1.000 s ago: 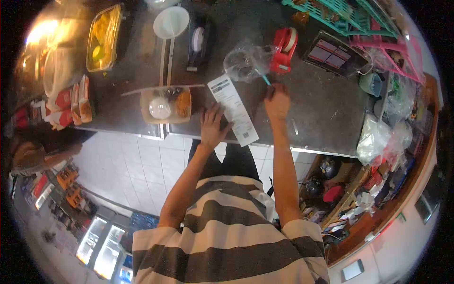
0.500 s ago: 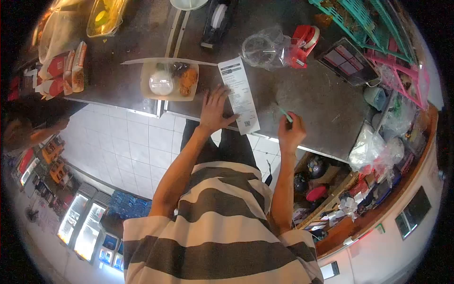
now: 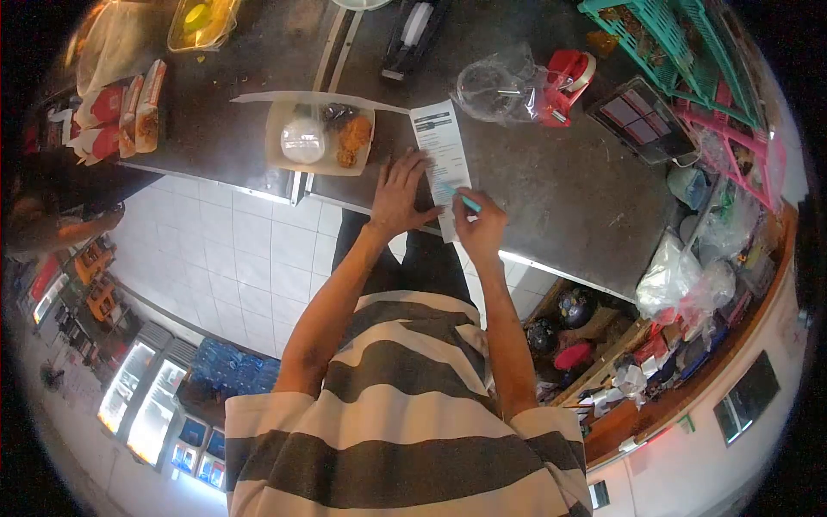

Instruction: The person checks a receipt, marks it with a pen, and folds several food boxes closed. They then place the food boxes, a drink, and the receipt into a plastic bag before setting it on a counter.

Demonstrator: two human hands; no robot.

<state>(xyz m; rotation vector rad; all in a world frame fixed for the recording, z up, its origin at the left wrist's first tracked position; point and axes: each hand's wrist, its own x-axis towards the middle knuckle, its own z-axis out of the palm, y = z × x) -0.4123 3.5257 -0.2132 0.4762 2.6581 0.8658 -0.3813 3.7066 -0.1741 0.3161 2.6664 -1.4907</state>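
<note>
A long printed receipt (image 3: 441,142) lies on the dark counter, its lower end reaching over the front edge. My left hand (image 3: 400,194) rests flat with fingers stretched out, its fingertips and thumb against the receipt's left side. Between the fingers of my right hand (image 3: 481,226) is a light green pen (image 3: 466,201), its tip over the lower part of the paper. Left of the receipt stands an open food box (image 3: 366,164) with a white rice mound (image 3: 303,140), a piece of fried chicken (image 3: 354,138) and something dark at the back.
A red tape dispenser (image 3: 564,86) sits beside crumpled clear plastic (image 3: 495,90). Farther right are a tablet (image 3: 642,121), teal baskets (image 3: 668,52) and plastic bags (image 3: 672,271). Red-and-white cartons (image 3: 103,125) stand at left. Another person's arm (image 3: 86,231) shows at the left edge.
My right hand has moved left with the pen, from beside the receipt to over its lower part. My left hand stays on the paper, and the view has shifted slightly.
</note>
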